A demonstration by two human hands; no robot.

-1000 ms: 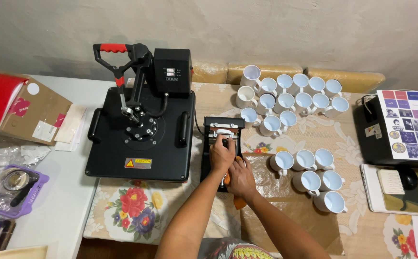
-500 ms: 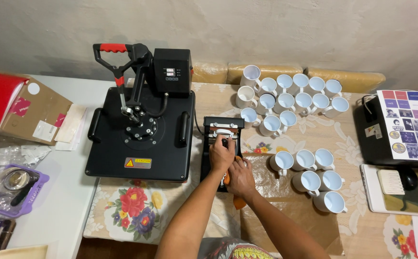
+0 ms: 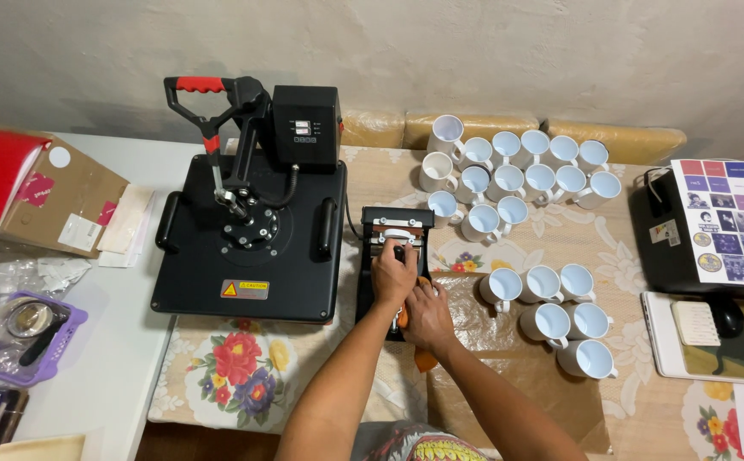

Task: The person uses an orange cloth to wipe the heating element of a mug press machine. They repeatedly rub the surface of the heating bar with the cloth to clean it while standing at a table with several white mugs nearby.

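Note:
A small black mug press (image 3: 393,224) sits on the flowered tablecloth, right of the big black heat press (image 3: 248,235). My left hand (image 3: 393,271) lies on top of the mug press, fingers curled around its black handle. My right hand (image 3: 427,314) is just behind it, closed over the press's near end where an orange part (image 3: 424,358) shows. What lies under both hands is hidden.
Several white mugs (image 3: 517,175) stand at the back, another group of white mugs (image 3: 560,316) to the right on brown paper. A black printer with a printed sheet (image 3: 730,220) is far right. A cardboard box (image 3: 56,201) and purple tray (image 3: 35,333) lie left.

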